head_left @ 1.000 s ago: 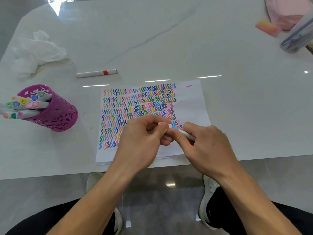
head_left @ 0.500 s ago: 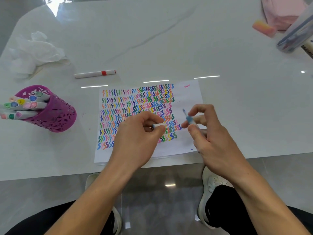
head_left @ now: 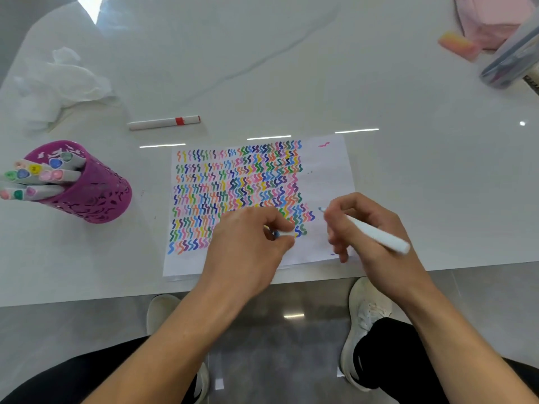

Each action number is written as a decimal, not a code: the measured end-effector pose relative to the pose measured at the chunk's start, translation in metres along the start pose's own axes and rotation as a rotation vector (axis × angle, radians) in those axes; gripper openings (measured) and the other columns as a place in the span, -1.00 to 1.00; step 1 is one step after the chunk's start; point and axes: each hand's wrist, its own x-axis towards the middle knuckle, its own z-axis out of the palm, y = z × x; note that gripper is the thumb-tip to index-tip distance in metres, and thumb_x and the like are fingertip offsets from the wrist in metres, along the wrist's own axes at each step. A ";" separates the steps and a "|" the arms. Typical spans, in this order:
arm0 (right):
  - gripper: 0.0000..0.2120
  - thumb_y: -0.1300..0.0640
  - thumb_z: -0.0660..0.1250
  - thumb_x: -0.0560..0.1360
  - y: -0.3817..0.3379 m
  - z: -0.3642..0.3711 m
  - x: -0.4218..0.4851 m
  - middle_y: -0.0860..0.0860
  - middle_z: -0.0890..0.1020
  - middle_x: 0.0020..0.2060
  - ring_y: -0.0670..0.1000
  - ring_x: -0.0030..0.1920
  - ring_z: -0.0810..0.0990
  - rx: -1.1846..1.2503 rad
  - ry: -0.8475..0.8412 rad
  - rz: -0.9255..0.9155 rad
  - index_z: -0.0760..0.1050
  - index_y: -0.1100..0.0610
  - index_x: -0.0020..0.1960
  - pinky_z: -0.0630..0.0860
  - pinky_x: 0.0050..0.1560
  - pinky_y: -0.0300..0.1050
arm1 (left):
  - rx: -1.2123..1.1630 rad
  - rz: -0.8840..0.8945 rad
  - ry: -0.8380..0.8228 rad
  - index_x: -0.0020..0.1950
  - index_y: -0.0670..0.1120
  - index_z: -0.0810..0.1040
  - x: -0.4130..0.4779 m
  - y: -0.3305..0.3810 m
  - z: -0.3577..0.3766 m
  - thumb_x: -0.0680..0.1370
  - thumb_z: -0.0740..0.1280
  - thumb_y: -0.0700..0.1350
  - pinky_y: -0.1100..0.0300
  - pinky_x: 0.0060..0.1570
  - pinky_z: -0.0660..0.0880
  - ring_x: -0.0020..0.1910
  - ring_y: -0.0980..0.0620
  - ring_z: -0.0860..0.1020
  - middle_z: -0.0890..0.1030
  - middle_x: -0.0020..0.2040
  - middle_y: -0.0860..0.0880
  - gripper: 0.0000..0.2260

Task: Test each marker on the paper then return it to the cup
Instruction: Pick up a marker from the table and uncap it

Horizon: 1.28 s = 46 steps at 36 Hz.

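A white sheet of paper (head_left: pixel 326 176) filled with rows of coloured squiggles lies near the table's front edge. My right hand (head_left: pixel 367 237) grips a white marker (head_left: pixel 379 234) in a writing hold, its light blue tip just above the paper's right margin. My left hand (head_left: pixel 248 246) rests on the paper's lower part and pinches the marker's cap (head_left: pixel 284 234). A purple perforated cup (head_left: pixel 96 196) stands at the left, holding several markers with coloured ends.
A white marker with a red band (head_left: pixel 163 123) lies on the table behind the paper. Crumpled white tissue (head_left: pixel 58 83) sits at the far left. A pink cloth (head_left: pixel 490 21), an orange-pink eraser (head_left: pixel 456 45) and a clear container (head_left: pixel 513 62) occupy the far right corner.
My hands pulled the cap off the marker and moved apart. My right hand turned the marker into a writing grip with the tip toward the paper's right margin.
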 end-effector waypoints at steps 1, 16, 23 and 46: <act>-0.80 -0.07 0.37 0.56 0.002 0.000 0.001 0.02 0.58 -0.37 0.00 -0.36 0.53 -0.013 0.014 0.008 0.61 0.03 -0.14 0.47 -0.33 -0.08 | 0.007 0.010 0.001 -0.08 0.11 0.73 0.000 0.000 0.001 0.44 0.55 0.02 0.39 -0.15 0.42 -0.23 0.20 0.58 0.60 -0.29 0.19 -0.92; -0.92 0.14 0.35 0.47 0.017 0.010 0.014 0.16 0.68 -0.33 0.14 -0.40 0.61 -0.023 0.000 0.089 0.46 0.12 -0.13 0.62 -0.33 0.07 | 0.175 0.079 -0.023 0.02 0.12 0.67 0.003 -0.007 0.009 0.51 0.48 0.01 0.31 -0.06 0.35 -0.14 0.18 0.46 0.42 -0.27 0.24 -0.90; -0.82 0.27 0.43 0.55 0.011 0.008 0.017 0.15 0.71 -0.35 0.18 -0.41 0.66 -0.042 0.070 0.046 0.43 0.18 -0.13 0.62 -0.37 0.02 | 0.175 0.100 -0.022 0.00 0.11 0.67 0.004 -0.007 0.009 0.50 0.49 -0.03 0.24 -0.04 0.44 -0.14 0.15 0.47 0.43 -0.27 0.22 -0.90; -0.74 0.11 0.46 0.52 0.029 0.012 0.018 0.12 0.69 -0.37 0.16 -0.43 0.67 -0.104 0.090 0.032 0.41 0.00 -0.24 0.59 -0.37 0.00 | 0.189 0.111 -0.012 0.01 0.10 0.66 0.006 -0.008 0.012 0.51 0.49 -0.03 0.28 -0.08 0.37 -0.14 0.16 0.44 0.40 -0.27 0.23 -0.90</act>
